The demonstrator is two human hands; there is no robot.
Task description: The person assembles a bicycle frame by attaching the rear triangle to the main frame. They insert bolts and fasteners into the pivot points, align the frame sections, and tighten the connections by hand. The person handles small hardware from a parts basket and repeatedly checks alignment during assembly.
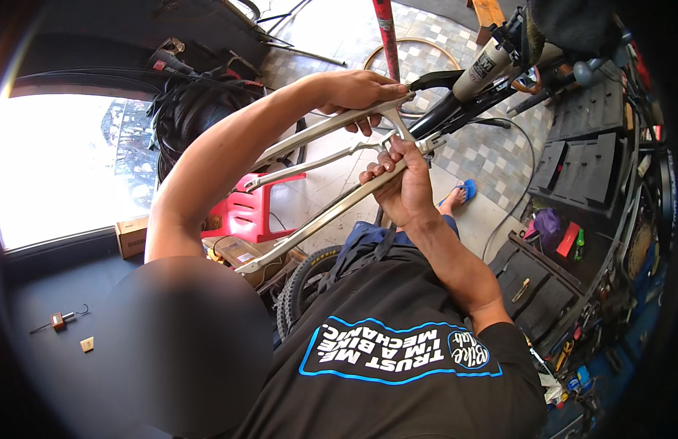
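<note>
both hands are on a pale frame [328, 214], a long forked metal bike part that hangs in the air in front of the person's chest. its bars run slantwise, with the joined end at the upper right and the free ends at the lower left.

the left hand [357, 95] lies over the upper bar near the joined end; its thumb stretches along the top toward the corner and fingertips show beneath, so it is holding the frame there. the right hand [405, 179] is wrapped round the lower bar, below the left hand, fingers curled and thumb up against the joint: a narrow, firm hold. a thinner bar with a small forked tip sits between the two outer bars. the left forearm crosses the upper bar and hides its far end.

just beyond the joined end is a bike [436, 113] with black tubes and a thick pale tube. in this view the frame overlaps it; whether they touch, i cannot tell.

a red pole [385, 36] stands behind the left hand. under the free ends are a red stool [255, 208] and a box [262, 267], with a black tyre [286, 304] near the person's shirt [397, 322]. a blue sandal [467, 192] shows on the floor, right of the right hand.
</note>
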